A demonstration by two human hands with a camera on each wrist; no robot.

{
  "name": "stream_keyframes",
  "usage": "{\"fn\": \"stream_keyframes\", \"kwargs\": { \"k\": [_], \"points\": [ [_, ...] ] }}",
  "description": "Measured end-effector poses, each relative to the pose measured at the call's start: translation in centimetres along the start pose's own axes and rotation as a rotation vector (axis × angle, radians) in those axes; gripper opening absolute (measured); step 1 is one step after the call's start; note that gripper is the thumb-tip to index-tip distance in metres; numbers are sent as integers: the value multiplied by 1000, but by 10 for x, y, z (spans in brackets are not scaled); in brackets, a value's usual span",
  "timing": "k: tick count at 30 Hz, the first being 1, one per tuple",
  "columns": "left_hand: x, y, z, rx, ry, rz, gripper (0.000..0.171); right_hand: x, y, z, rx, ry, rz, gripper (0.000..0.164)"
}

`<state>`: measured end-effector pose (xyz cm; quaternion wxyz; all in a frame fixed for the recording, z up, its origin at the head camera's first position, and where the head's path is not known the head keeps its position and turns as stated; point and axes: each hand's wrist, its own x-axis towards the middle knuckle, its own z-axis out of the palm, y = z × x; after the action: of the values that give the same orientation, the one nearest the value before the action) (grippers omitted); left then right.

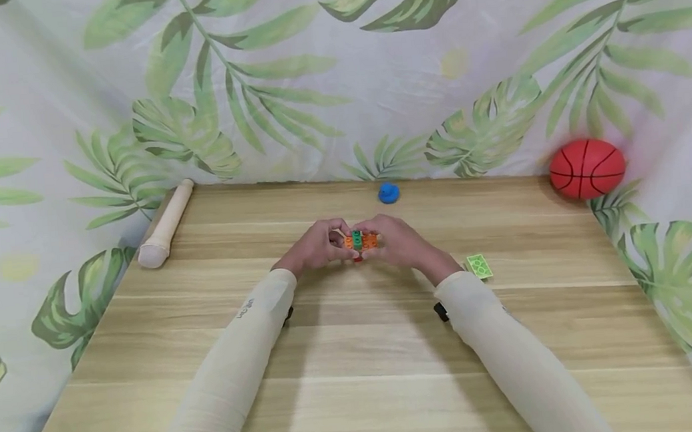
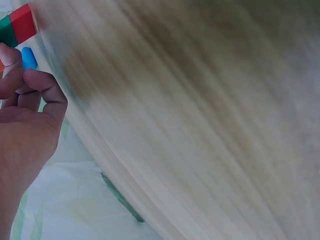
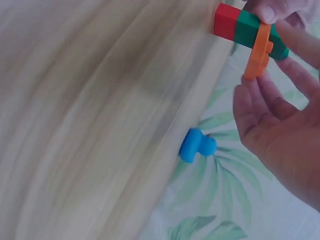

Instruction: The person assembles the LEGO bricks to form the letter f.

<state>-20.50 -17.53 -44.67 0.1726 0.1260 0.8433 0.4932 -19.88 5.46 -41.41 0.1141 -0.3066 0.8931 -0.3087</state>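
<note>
Both hands hold one small stack of toy building bricks just above the middle of the table. In the right wrist view the stack shows a red brick, a green brick, an orange plate across it, and more green beyond the plate. My left hand pinches the stack from the left, thumb and fingers bent round it. From the right, my right hand grips the orange plate's end with its fingertips. The left wrist view catches only part of the red and green bricks at its edge.
A blue toy duck stands near the table's back edge. The light green studded plate lies by the right wrist. A red basketball sits at the back right corner, a beige microphone-shaped object along the left edge. Leaf-patterned cloth surrounds the wooden table.
</note>
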Motion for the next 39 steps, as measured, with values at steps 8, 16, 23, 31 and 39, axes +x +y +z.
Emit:
{"fn": "stream_keyframes", "kwargs": {
  "k": [8,16,23,31,39],
  "points": [
    [0,2,2,-11,5,-5,31,-44,22,-20,-62,-13,89,52],
    [0,1,1,-17,-13,-9,30,-101,62,-55,-99,-47,281,49],
    [0,0,1,-20,-15,4,32,-131,67,-67,-161,-153,546,70],
    [0,0,0,-14,-1,4,31,-129,71,-62,-149,-124,387,35],
    [-1,0,1,-34,-6,-1,33,-122,68,-56,17,-65,265,16]
  ]
}}
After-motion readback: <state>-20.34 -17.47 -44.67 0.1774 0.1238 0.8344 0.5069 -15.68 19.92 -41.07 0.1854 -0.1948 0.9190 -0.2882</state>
